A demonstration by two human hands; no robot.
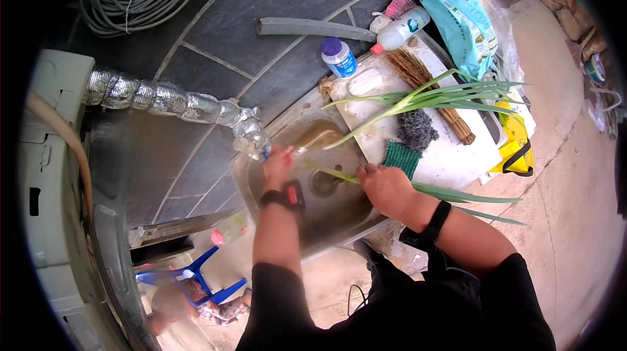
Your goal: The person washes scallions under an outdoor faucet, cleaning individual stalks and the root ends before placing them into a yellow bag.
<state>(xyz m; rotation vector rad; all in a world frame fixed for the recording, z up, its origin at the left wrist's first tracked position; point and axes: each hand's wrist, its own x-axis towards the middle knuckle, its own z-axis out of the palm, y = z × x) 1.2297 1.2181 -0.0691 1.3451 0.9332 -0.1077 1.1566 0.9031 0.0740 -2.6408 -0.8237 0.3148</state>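
Note:
My right hand (387, 189) grips the pale stalk of a green onion (350, 178) over the metal sink (294, 238). Its long leaves trail out to the right, behind my wrist. My left hand (278, 167) is at the tap (252, 147), at the end of a foil-wrapped pipe (196, 106); its fingers are blurred, so their hold is unclear. Other green onions (421, 98) lie across the white board (455, 164) beside the basin, white ends reaching over the sink. The drain (324, 182) shows at the basin's bottom.
On the board lie a twig brush (431, 98), a dark scouring pad (417, 129) and a green scrubbing cloth (401, 157). A purple-capped jar (339, 58) and a plastic bottle (402, 30) stand behind. A blue stool (208, 285) and another person (223, 309) are at lower left.

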